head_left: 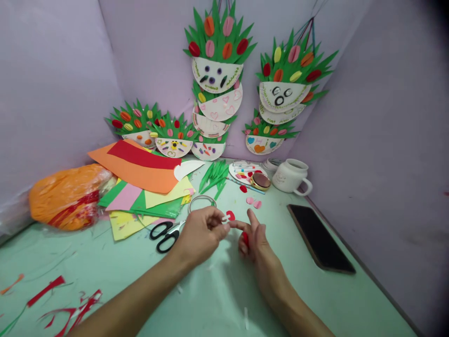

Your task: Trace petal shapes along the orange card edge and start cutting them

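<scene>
My left hand (199, 234) pinches a small white strip (226, 218) between thumb and fingertips. Right behind the strip shows a red paper piece (230, 215); whether it touches the strip I cannot tell. My right hand (261, 252) has its index finger stretched out to the left fingertips, while its lower fingers curl around another red paper piece (246, 239). Black-handled scissors (167, 236) lie beside my left wrist, partly hidden by it. Beyond the hands are two pink paper ovals (253, 202) and a roll of tape (202, 199).
Coloured paper sheets (140, 171) and an orange plastic-wrapped bundle (66, 196) lie at left. A phone (321, 238) and a white mug (290, 175) stand or lie at right. Green paper blades (214, 178) are at the back, below hanging paper flower baskets (217, 72). Red scraps (86, 306) lie front left.
</scene>
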`<state>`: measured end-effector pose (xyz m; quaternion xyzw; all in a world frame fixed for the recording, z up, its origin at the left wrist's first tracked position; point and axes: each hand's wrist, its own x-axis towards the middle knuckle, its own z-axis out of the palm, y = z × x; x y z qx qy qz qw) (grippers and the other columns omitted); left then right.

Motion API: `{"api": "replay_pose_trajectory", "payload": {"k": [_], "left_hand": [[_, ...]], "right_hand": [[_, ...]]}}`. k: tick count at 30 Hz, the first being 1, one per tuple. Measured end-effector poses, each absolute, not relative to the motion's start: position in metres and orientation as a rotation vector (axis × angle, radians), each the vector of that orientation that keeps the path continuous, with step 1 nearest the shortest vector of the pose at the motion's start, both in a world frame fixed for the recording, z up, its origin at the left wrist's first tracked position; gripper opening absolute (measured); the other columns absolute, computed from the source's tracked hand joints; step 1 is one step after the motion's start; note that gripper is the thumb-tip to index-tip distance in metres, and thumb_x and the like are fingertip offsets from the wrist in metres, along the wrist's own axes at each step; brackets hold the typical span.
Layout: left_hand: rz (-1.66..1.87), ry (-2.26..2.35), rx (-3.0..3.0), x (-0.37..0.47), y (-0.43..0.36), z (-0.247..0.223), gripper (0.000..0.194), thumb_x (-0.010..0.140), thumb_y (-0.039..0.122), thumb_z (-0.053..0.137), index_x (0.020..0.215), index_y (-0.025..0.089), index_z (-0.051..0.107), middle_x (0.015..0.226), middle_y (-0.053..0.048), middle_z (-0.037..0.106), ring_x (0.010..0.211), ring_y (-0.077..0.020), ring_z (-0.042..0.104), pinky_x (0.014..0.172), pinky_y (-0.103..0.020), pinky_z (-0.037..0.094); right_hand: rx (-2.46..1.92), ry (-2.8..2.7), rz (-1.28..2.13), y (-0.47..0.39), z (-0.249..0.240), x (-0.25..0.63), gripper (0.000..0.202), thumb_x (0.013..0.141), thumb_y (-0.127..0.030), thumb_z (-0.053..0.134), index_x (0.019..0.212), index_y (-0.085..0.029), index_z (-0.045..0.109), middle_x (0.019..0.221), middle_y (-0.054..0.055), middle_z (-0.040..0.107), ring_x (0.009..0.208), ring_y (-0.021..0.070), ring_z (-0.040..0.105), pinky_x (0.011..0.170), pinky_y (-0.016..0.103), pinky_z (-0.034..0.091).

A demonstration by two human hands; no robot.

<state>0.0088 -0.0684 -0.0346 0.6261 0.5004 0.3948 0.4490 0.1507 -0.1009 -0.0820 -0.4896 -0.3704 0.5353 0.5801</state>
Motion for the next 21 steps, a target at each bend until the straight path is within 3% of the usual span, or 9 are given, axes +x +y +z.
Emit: {"api": "replay_pose_trajectory", "payload": {"k": [5, 8, 11, 12, 16, 18, 21], "left_hand": [[0.991, 1.206, 1.503, 0.029, -0.089, -0.047, 0.019, 0.063, 0.018, 0.059, 0.082, 0.018, 0.062, 0.066, 0.001, 0.061, 0.062, -0.0143, 0.057, 0.059, -0.024, 0.043], [1.072, 1.211, 1.383, 0.032, -0.090, -0.048, 0.016, 0.063, 0.015, 0.056, 0.079, 0.018, 0.058, 0.064, 0.002, 0.059, 0.060, -0.0139, 0.056, 0.057, -0.024, 0.043], [1.106, 1.205, 1.291, 0.028, -0.084, -0.045, 0.018, 0.063, 0.017, 0.056, 0.081, 0.019, 0.051, 0.060, 0.005, 0.056, 0.056, -0.0129, 0.055, 0.057, -0.024, 0.044], [1.102, 1.200, 1.284, 0.026, -0.081, -0.044, 0.021, 0.063, 0.018, 0.057, 0.082, 0.019, 0.049, 0.060, 0.005, 0.057, 0.056, -0.0129, 0.055, 0.058, -0.024, 0.044], [1.060, 1.173, 1.279, 0.020, -0.077, -0.041, 0.030, 0.058, 0.015, 0.060, 0.087, 0.018, 0.051, 0.058, 0.005, 0.059, 0.058, -0.0134, 0.056, 0.058, -0.024, 0.043], [1.063, 1.159, 1.278, 0.018, -0.077, -0.041, 0.031, 0.058, 0.014, 0.060, 0.088, 0.018, 0.052, 0.059, 0.005, 0.060, 0.059, -0.0125, 0.055, 0.059, -0.023, 0.041], [1.078, 1.127, 1.239, 0.019, -0.077, -0.041, 0.030, 0.056, 0.016, 0.062, 0.084, 0.018, 0.051, 0.058, 0.006, 0.060, 0.058, -0.0107, 0.053, 0.058, -0.022, 0.040]], "right_hand": [[-1.110, -0.869, 1.223, -0.087, -0.121, 0.135, 0.113, 0.054, -0.096, 0.036, 0.143, -0.025, 0.039, 0.114, 0.010, 0.062, 0.078, 0.0206, 0.062, 0.069, 0.034, 0.048], [-1.099, -0.876, 1.254, -0.090, -0.117, 0.136, 0.104, 0.059, -0.093, 0.037, 0.137, -0.026, 0.048, 0.118, 0.011, 0.062, 0.089, 0.0234, 0.063, 0.078, 0.037, 0.049], [-1.101, -0.925, 1.291, -0.099, -0.094, 0.147, 0.076, 0.071, -0.075, 0.057, 0.129, -0.027, 0.056, 0.120, 0.009, 0.063, 0.084, 0.0186, 0.063, 0.083, 0.035, 0.048], [-1.124, -0.975, 1.307, -0.102, -0.085, 0.151, 0.065, 0.070, -0.066, 0.066, 0.120, -0.025, 0.062, 0.112, 0.008, 0.066, 0.080, 0.0171, 0.062, 0.079, 0.033, 0.048], [-1.149, -1.058, 1.352, -0.105, -0.068, 0.157, 0.037, 0.055, -0.036, 0.086, 0.083, -0.018, 0.070, 0.073, 0.001, 0.067, 0.062, 0.0133, 0.057, 0.060, 0.025, 0.045], [-1.151, -1.011, 1.376, -0.103, -0.066, 0.156, 0.032, 0.051, -0.029, 0.087, 0.075, -0.017, 0.069, 0.066, 0.000, 0.066, 0.061, 0.0126, 0.057, 0.059, 0.024, 0.044], [-1.194, -0.920, 1.347, -0.100, -0.065, 0.157, 0.031, 0.050, -0.032, 0.087, 0.070, -0.015, 0.069, 0.067, 0.001, 0.068, 0.061, 0.0111, 0.058, 0.060, 0.023, 0.045]]}}
